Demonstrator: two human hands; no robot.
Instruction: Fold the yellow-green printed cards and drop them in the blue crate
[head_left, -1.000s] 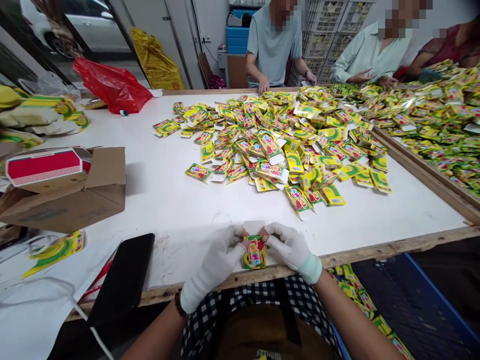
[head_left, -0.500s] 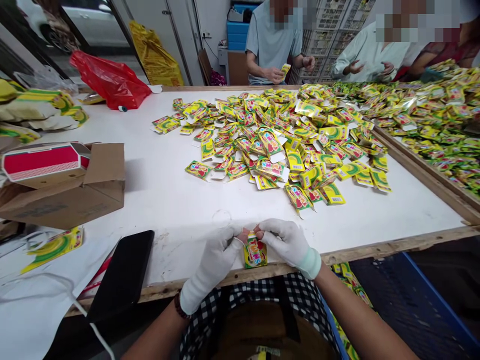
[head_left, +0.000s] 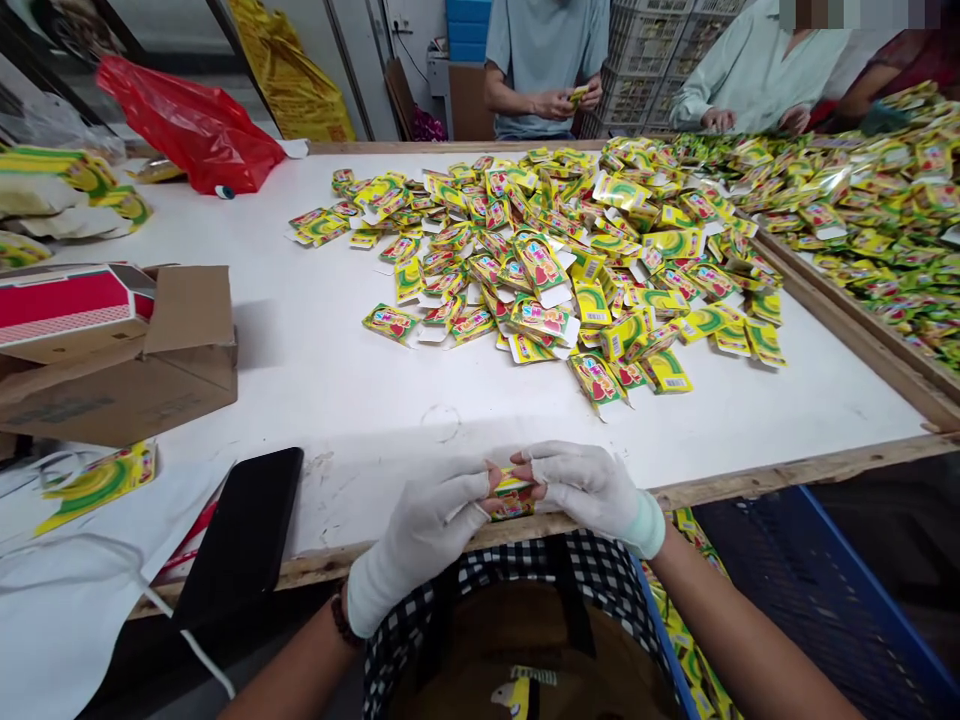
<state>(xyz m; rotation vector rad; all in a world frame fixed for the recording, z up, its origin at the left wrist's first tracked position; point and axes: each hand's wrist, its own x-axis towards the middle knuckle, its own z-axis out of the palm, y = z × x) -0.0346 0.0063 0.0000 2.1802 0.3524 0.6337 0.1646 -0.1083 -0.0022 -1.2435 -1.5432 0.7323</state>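
Note:
At the near edge of the white table, a small yellow and green candy box (head_left: 514, 500) is gripped between my two hands. My left hand (head_left: 439, 520), in a white glove with bare fingertips, pinches its left side. On the opposite side, the fingers of my right hand (head_left: 581, 490), gloved the same way, close on its right side and upper end. The fingers hide parts of the box. Beyond my hands lies a big heap of similar small boxes (head_left: 540, 262), many with white flaps sticking out.
A black phone (head_left: 244, 525) and an opened cardboard carton (head_left: 187, 350) are on the left. Behind the carton is a red plastic bag (head_left: 191, 125). A wooden strip (head_left: 847, 320) divides off packets at right. Below sits a blue crate (head_left: 817, 600). Co-workers stand across the table.
The box has tipped, so its printed front shows less, and my fingers have moved down along its sides. Across the table, a co-worker has brought both hands together on a small yellow box.

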